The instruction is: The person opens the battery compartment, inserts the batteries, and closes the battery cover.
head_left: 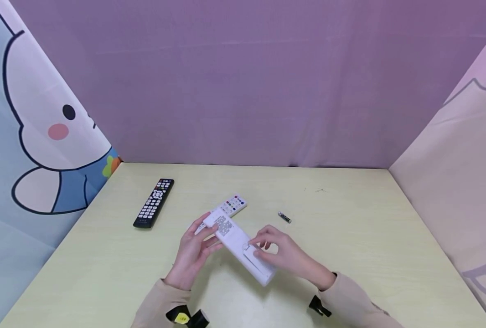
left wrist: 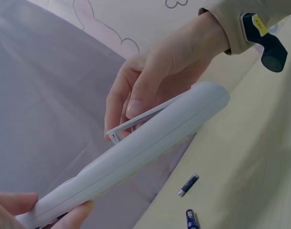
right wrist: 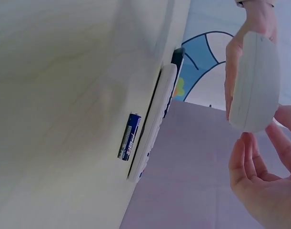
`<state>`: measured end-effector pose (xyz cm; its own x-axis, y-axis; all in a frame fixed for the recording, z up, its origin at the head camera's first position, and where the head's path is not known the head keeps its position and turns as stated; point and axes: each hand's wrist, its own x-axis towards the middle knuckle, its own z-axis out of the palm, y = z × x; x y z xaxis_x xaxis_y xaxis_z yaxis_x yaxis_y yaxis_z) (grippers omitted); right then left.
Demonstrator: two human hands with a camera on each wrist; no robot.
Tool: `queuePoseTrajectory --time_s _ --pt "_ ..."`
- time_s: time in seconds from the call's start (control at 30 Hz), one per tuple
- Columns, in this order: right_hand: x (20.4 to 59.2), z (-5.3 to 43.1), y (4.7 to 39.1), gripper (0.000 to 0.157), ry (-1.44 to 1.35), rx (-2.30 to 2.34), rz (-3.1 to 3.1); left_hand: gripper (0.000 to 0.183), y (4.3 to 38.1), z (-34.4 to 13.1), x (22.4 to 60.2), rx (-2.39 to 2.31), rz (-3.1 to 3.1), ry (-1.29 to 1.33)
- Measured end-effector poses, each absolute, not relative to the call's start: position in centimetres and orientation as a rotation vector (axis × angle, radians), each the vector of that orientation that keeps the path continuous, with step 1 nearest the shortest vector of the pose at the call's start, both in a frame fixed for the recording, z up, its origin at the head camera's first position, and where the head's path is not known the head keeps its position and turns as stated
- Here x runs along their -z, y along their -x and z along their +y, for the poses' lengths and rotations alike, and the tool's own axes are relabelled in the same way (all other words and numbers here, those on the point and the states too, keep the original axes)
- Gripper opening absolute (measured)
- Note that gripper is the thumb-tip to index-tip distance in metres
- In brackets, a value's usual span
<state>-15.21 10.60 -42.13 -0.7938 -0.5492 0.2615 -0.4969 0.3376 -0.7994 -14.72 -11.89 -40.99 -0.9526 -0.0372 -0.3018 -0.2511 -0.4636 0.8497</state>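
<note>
My left hand grips the upper end of a white remote control, held above the table with its back facing up. At the lower half of the remote, my right hand pinches the battery cover between thumb and fingers. The left wrist view shows that cover tilted up at one end, with a gap beneath it, while its other end meets the remote's body. Seen end-on in the right wrist view, the remote hides the cover.
A second white remote lies face up behind the held one. Farther left is a black remote. One small battery lies to the right, and a blue battery lies beside the white remote on the table.
</note>
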Motion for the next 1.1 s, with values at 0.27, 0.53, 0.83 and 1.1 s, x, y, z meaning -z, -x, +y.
queuePoseTrajectory --time_s 0.27,0.53,0.83,1.1 --pt "42.5 10.5 14.0 0.031 1.252 1.315 2.730 0.049 14.7 -11.9 40.9 -2.574 1.548 0.441" --pt "42.8 10.2 12.7 0.063 1.318 1.011 2.867 0.049 14.6 -11.9 40.8 -2.589 1.544 0.447" --pt "43.4 10.2 12.7 0.068 1.498 0.943 2.987 0.048 14.5 -11.8 40.8 -2.598 1.540 0.440" --pt "43.7 10.3 12.9 0.065 1.663 0.919 3.040 0.047 14.4 -11.7 40.8 -2.593 1.548 0.453"
